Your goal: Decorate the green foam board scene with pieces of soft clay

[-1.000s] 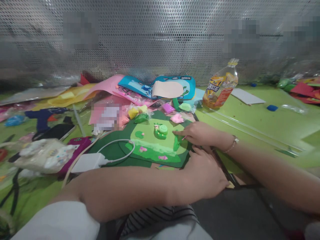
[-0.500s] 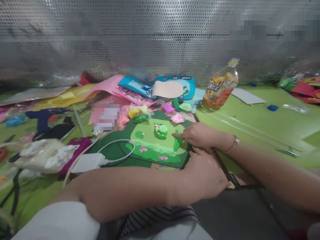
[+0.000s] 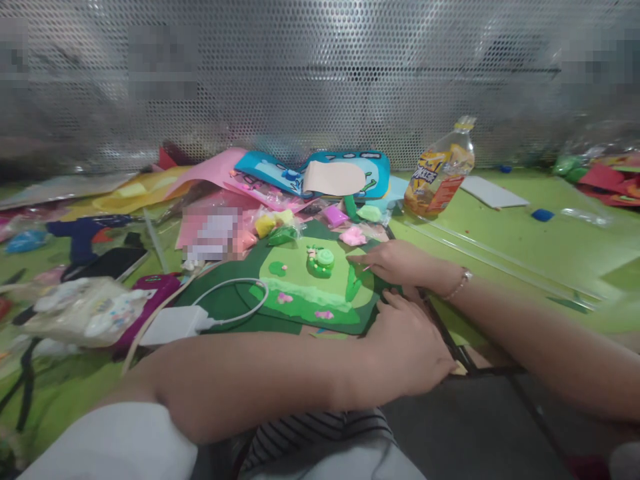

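A dark green board point(image 3: 295, 329) with a light green scene lies in front of me. On it sit a green clay snail point(image 3: 323, 261), a clay plant point(image 3: 354, 283) and small pink pieces. My right hand point(image 3: 400, 265) is at the board's right edge, index finger stretched toward the plant's top; a thin pinkish stick shows by its fingers. My left hand point(image 3: 410, 343) rests palm down at the board's lower right corner, fingers apart, its thumb side near a small yellowish scrap point(image 3: 459, 368) at the table edge.
Clay packets point(image 3: 334, 215) and blue paper shapes point(image 3: 377, 175) lie behind the board. A juice bottle point(image 3: 435, 183) stands to the right, near clear rods point(image 3: 510, 267). At left are a white charger point(image 3: 175, 325), a phone point(image 3: 113, 264) and a glue gun point(image 3: 83, 237).
My right hand's index fingertip has moved slightly up beside the plant. The view has shifted a little; my left hand keeps its place at the board's corner.
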